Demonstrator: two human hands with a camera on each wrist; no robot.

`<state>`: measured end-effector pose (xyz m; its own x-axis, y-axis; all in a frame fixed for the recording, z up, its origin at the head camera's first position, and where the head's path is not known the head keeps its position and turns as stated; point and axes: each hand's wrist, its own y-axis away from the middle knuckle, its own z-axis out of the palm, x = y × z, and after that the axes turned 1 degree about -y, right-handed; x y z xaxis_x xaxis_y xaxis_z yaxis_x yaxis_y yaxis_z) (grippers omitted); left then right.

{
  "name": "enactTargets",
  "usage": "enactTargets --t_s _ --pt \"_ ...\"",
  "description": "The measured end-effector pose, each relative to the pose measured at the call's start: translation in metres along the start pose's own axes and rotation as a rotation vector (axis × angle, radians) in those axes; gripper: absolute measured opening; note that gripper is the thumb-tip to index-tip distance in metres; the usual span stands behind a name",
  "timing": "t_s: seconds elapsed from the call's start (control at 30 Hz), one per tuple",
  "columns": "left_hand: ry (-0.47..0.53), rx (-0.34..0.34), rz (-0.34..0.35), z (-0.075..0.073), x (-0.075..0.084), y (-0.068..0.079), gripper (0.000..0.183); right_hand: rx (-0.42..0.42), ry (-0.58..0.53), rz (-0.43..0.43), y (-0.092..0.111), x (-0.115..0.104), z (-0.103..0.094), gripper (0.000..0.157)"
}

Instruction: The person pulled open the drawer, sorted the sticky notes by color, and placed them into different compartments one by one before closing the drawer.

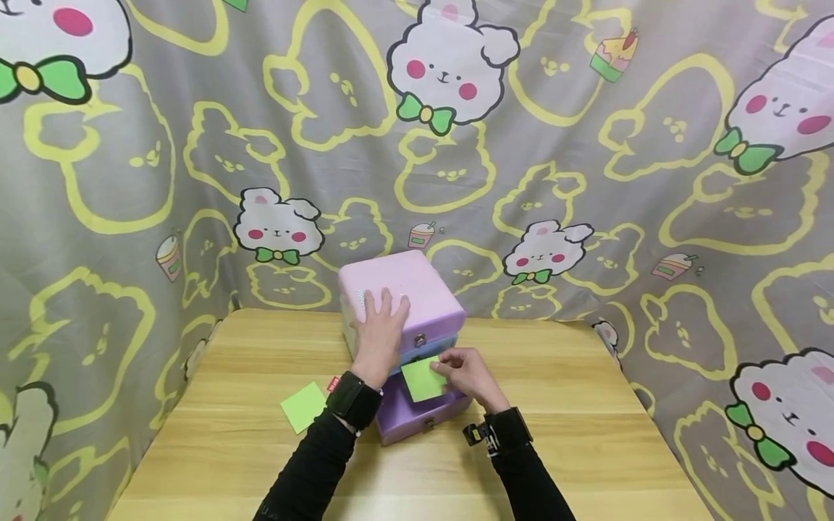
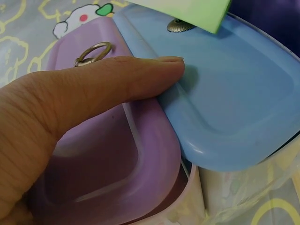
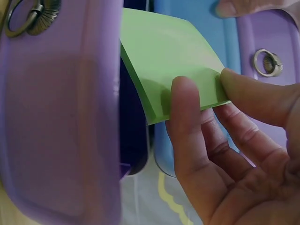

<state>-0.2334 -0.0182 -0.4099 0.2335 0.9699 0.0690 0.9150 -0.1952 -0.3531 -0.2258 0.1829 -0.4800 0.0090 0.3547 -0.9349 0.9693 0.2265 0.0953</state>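
Observation:
A small stacked drawer box [image 1: 430,293] in pink, blue and purple stands on the table, its lowest purple drawer [image 1: 407,432] pulled out. My left hand [image 1: 380,334] rests on the pink top with fingers spread. In the left wrist view its thumb [image 2: 154,75] lies across the upper purple drawer front [image 2: 98,159], its tip by the blue drawer front [image 2: 234,89]. Between thumb and fingers, my right hand [image 1: 472,376] pinches a green sticky note pad [image 1: 420,381]. The pad is tilted over the open drawer, as the right wrist view also shows.
Another green sticky note pad [image 1: 303,407] lies on the wooden table [image 1: 573,434], left of the drawer box and beside the left forearm. A small red tag [image 1: 333,384] shows near the left wrist. Patterned curtain [image 1: 456,188] hangs behind and at both sides.

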Motion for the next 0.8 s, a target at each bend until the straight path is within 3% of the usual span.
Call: enactTargets --t_s 0.53,0.8 --pt "0.002 0.011 0.004 0.003 -0.001 0.000 0.100 -0.065 0.089 0.032 -0.006 0.017 0.016 0.016" --pt "-0.003 0.014 0.005 0.003 -0.002 -0.001 0.104 -0.073 0.149 0.001 -0.011 0.028 0.020 0.015"
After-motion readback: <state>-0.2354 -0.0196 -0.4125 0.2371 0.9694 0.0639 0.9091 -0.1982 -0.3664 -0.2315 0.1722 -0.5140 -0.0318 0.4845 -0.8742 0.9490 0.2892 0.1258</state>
